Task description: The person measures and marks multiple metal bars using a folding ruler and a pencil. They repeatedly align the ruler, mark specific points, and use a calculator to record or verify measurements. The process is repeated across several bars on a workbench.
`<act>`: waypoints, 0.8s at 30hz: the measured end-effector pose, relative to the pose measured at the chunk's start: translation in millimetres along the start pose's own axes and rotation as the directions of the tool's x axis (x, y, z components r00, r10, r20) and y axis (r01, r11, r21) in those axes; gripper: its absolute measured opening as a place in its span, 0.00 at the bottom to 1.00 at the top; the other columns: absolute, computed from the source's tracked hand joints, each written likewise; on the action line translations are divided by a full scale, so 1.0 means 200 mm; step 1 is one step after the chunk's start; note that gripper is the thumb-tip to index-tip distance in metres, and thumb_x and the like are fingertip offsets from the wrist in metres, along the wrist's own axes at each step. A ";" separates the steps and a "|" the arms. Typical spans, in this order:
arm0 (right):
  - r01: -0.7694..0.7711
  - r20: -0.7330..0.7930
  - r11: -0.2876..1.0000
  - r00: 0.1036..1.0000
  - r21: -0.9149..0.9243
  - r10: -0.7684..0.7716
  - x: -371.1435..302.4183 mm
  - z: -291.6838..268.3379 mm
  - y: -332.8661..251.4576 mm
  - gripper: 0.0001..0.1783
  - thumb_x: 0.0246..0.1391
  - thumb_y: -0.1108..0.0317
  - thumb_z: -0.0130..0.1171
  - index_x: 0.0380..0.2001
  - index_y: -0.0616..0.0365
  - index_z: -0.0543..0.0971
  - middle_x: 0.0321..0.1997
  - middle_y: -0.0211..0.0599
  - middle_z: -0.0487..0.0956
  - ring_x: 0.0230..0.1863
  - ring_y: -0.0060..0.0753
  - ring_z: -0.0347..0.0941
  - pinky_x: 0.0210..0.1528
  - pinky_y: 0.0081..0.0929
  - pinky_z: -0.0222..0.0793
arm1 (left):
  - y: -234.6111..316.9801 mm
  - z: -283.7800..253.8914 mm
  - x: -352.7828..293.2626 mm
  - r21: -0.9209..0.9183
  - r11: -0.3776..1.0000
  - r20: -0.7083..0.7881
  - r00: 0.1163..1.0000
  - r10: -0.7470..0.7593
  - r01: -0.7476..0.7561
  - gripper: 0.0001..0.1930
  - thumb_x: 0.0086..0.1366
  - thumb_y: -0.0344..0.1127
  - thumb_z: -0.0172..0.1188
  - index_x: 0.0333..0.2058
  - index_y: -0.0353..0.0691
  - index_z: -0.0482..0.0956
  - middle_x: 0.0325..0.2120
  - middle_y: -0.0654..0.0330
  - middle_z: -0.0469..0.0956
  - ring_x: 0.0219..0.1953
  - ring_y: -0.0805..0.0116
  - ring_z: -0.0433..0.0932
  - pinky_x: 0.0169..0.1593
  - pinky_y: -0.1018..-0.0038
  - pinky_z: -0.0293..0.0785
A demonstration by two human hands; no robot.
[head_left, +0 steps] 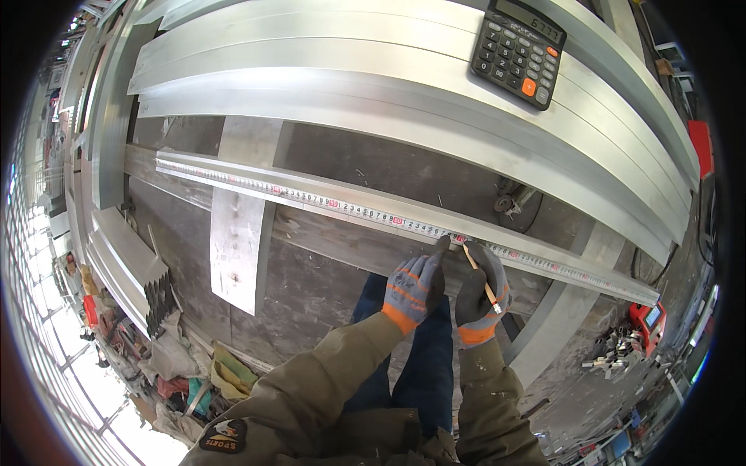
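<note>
Over grey workshop floor (315,299): right hand (472,301) around pencil (491,296); left hand (413,286), grip unclear.

Floor: one, dark grey, scuffed, specked with pale flecks (186,272). Window or barred opening: one, tall and gridded (47,353), along the worker's left, bowed by the lens; whether glazed, I cannot tell from here. Light: white glare pouring in through that grid, washing out the lower left. Cloth heap: one, crumpled, yellow-green (233,373), teal and grey, near the grid. Metal scraps: one small pile (615,347), floor, right. Far right edge: mixed clutter (622,444), blurred.
</note>
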State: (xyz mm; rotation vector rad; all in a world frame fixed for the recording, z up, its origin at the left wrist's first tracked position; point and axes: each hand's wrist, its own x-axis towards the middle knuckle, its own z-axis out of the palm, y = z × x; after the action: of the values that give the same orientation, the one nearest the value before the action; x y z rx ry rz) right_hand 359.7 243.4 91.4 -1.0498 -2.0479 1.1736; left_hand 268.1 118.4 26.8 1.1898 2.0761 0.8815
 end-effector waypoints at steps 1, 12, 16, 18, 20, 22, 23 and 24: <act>-0.002 -0.004 1.000 1.000 0.006 0.002 -0.01 0.01 0.01 0.17 0.70 0.61 0.58 0.50 0.64 0.84 0.50 0.51 0.85 0.53 0.59 0.82 0.60 0.45 0.76 | 0.02 -0.02 0.00 -0.047 0.997 -0.062 0.996 -0.058 0.055 0.33 0.60 0.29 0.62 0.66 0.32 0.68 0.48 0.44 0.81 0.50 0.45 0.81 0.55 0.55 0.77; -0.082 -0.045 0.996 0.996 -0.027 0.081 -0.02 0.01 -0.01 0.14 0.69 0.67 0.57 0.52 0.63 0.83 0.49 0.52 0.85 0.51 0.54 0.83 0.56 0.42 0.78 | 0.01 -0.13 0.01 0.003 1.000 -0.238 0.971 0.022 -0.022 0.31 0.64 0.21 0.59 0.67 0.29 0.68 0.36 0.53 0.84 0.37 0.54 0.85 0.42 0.63 0.82; -0.134 -0.016 0.988 0.991 -0.076 0.133 0.01 0.01 -0.10 0.12 0.66 0.68 0.62 0.49 0.63 0.82 0.48 0.51 0.85 0.49 0.53 0.83 0.52 0.42 0.79 | -0.03 -0.07 0.02 0.052 0.993 -0.215 0.970 0.113 -0.104 0.32 0.60 0.21 0.60 0.66 0.33 0.71 0.37 0.51 0.84 0.38 0.49 0.83 0.42 0.60 0.80; -0.210 -0.024 0.977 0.978 -0.041 0.209 0.00 0.01 -0.14 0.12 0.64 0.68 0.64 0.48 0.62 0.81 0.47 0.49 0.85 0.47 0.52 0.83 0.50 0.42 0.79 | -0.04 -0.07 0.01 0.030 0.995 -0.200 0.975 0.096 -0.092 0.33 0.59 0.21 0.61 0.65 0.34 0.72 0.38 0.51 0.84 0.39 0.48 0.83 0.42 0.59 0.79; -0.088 0.005 0.991 0.996 -0.104 0.089 0.02 0.02 -0.14 0.10 0.63 0.71 0.63 0.46 0.63 0.81 0.43 0.47 0.85 0.44 0.46 0.84 0.48 0.37 0.79 | -0.06 -0.08 0.01 0.048 0.996 -0.174 0.981 0.084 -0.076 0.34 0.57 0.21 0.61 0.65 0.36 0.72 0.39 0.50 0.83 0.39 0.48 0.83 0.43 0.59 0.79; -0.037 0.043 0.990 0.998 -0.139 0.043 0.04 0.04 -0.12 0.11 0.62 0.72 0.65 0.45 0.63 0.80 0.42 0.47 0.85 0.42 0.44 0.84 0.46 0.35 0.79 | -0.06 -0.09 0.01 0.039 0.996 -0.165 0.983 0.086 -0.081 0.33 0.57 0.21 0.62 0.64 0.35 0.73 0.41 0.49 0.83 0.40 0.47 0.83 0.44 0.58 0.80; -0.006 0.049 0.987 0.999 -0.160 0.014 0.04 0.05 -0.10 0.10 0.61 0.72 0.65 0.45 0.62 0.80 0.42 0.47 0.85 0.42 0.45 0.84 0.46 0.36 0.79 | -0.06 -0.09 0.01 0.046 0.995 -0.165 0.982 0.093 -0.086 0.33 0.56 0.21 0.62 0.63 0.35 0.74 0.41 0.48 0.83 0.41 0.47 0.83 0.45 0.58 0.80; 0.014 0.057 0.983 0.998 -0.184 -0.004 0.04 0.06 -0.09 0.10 0.61 0.72 0.66 0.44 0.62 0.80 0.42 0.48 0.85 0.42 0.46 0.84 0.46 0.37 0.79 | -0.06 -0.09 0.02 0.056 0.993 -0.178 0.978 0.111 -0.103 0.32 0.56 0.21 0.63 0.62 0.35 0.74 0.42 0.47 0.83 0.41 0.46 0.83 0.45 0.58 0.80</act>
State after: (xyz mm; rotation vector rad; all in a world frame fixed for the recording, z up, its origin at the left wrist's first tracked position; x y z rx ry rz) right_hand 339.7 238.9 101.6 -1.1029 -2.2372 1.0351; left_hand 247.3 112.4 28.4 1.2989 2.2036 1.0297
